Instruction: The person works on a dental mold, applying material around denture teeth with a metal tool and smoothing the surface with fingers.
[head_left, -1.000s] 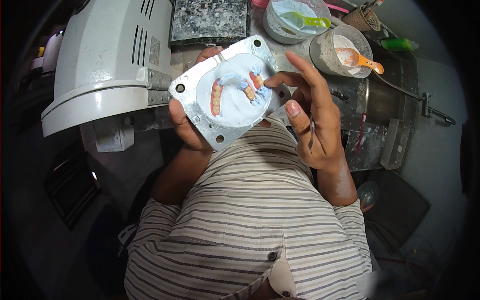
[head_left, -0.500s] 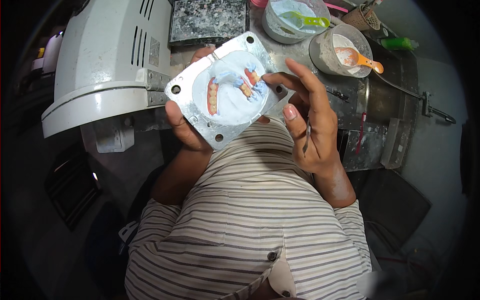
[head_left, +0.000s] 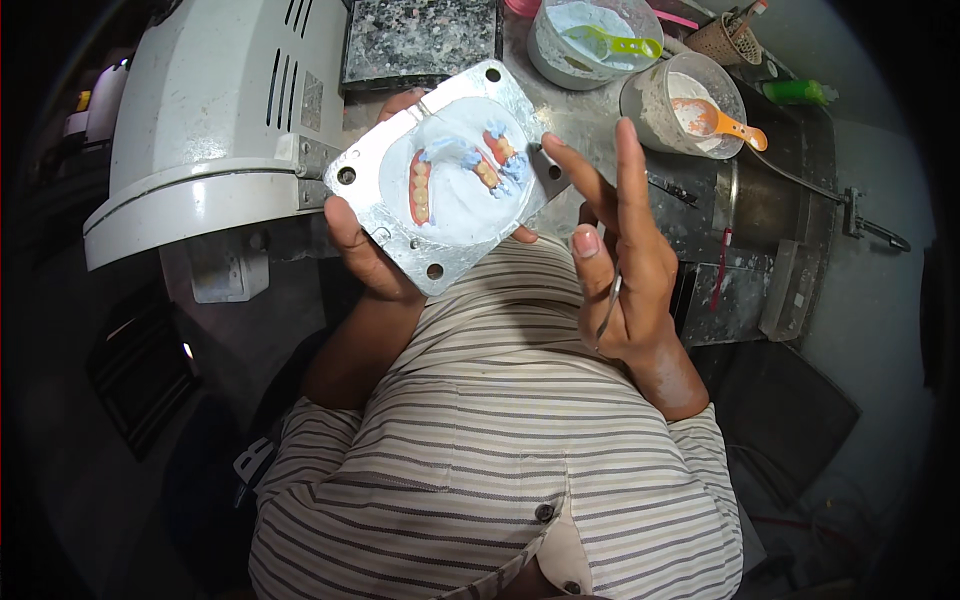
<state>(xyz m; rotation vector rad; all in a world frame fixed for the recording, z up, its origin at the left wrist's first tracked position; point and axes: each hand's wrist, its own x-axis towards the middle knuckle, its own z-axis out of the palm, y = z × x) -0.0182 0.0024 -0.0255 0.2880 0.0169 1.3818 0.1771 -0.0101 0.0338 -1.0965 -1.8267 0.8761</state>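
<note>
My left hand (head_left: 372, 262) grips the edge of a metal denture flask half (head_left: 418, 262), thumb on its near left side and other fingers around and under it. Pale set plaster (head_left: 450, 218) fills the flask's round middle. In the plaster sit a row of teeth on red wax (head_left: 421, 188) and two smaller toothed pieces at the right, with crumbly blue material (head_left: 515, 165) around them. My right hand (head_left: 642, 270) is beside the flask's right corner, not touching it. A thin metal hand tool (head_left: 608, 312) is held in its palm, while index and middle fingers stretch up.
Behind the flask stand a bowl of bluish powder (head_left: 545, 52) with a green scoop and a tub of white powder (head_left: 640, 108) with an orange scoop. A large pale machine housing (head_left: 210, 130) is at the left. A speckled dark slab (head_left: 420, 40) lies behind.
My right fingers have come away from the flask's right side and straightened upward. The flask has shifted very slightly left and up in my left hand.
</note>
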